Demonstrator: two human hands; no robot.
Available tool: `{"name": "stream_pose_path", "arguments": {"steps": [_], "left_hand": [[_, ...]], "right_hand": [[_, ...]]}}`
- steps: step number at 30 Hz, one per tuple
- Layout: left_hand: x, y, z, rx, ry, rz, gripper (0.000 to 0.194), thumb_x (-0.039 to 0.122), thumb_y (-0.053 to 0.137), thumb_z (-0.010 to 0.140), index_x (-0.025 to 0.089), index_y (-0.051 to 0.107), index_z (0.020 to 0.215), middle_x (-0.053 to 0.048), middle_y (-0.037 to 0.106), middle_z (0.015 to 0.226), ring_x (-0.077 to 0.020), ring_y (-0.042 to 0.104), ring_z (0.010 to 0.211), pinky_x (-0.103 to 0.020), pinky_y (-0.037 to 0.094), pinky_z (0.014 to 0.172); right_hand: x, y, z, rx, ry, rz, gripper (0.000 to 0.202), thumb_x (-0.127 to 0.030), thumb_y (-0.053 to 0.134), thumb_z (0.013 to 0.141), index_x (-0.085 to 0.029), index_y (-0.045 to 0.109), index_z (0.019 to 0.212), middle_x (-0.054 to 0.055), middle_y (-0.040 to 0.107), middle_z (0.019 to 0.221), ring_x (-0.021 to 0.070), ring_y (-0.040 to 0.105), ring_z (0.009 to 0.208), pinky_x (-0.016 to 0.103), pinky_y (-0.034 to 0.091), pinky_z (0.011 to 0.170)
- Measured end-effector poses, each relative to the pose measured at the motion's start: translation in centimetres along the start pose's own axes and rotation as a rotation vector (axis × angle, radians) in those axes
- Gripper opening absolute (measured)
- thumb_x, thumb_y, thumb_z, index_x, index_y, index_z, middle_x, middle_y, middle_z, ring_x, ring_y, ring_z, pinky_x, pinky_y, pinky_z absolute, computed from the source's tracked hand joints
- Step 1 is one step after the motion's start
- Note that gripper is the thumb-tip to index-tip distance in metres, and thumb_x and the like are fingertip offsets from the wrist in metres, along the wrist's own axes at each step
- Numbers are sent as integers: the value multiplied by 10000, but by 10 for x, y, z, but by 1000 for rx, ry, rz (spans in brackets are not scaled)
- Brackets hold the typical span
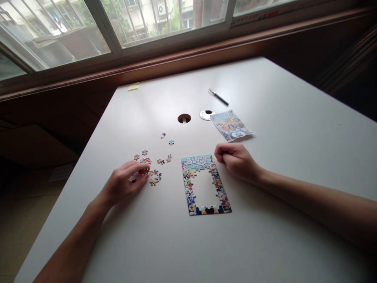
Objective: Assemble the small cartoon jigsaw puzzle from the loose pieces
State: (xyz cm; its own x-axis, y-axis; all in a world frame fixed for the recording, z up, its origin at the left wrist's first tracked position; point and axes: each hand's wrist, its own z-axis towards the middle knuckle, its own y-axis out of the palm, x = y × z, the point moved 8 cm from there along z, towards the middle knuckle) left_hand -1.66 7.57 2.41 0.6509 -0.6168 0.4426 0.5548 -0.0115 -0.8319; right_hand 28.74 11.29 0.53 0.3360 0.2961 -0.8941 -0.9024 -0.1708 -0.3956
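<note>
My left hand [125, 182] is over a loose cluster of jigsaw pieces [155, 177], with a small jigsaw piece [144, 171] pinched between thumb and fingers. Several more pieces lie scattered just beyond it. To the right is a partly assembled jigsaw puzzle [186, 184], its colourful border joined around a bare white middle. Curled into a fist, my right hand [235, 160] rests on the table beside the puzzle's top right corner. Nothing shows in that fist.
A creased picture sheet [231, 125] lies beyond my right hand, partly over a round cap [205, 114]. Left of the cap, a round hole [184, 118] opens in the white table [165, 243]. A pen [218, 97] and a yellow sticky note [133, 86] lie farther back, near the window.
</note>
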Motion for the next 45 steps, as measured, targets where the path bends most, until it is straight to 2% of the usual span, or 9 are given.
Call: {"name": "stream_pose_path", "arguments": {"steps": [45], "left_hand": [[2, 0, 1, -10, 2, 7, 219, 169, 648, 865, 179, 667, 1083, -50, 675, 889, -157, 629, 787, -288, 519, 777]], "right_hand": [[1, 0, -1, -1, -9, -5, 174, -83, 350, 603, -190, 482, 562, -31, 450, 524, 105, 398, 532, 266, 300, 522]]}}
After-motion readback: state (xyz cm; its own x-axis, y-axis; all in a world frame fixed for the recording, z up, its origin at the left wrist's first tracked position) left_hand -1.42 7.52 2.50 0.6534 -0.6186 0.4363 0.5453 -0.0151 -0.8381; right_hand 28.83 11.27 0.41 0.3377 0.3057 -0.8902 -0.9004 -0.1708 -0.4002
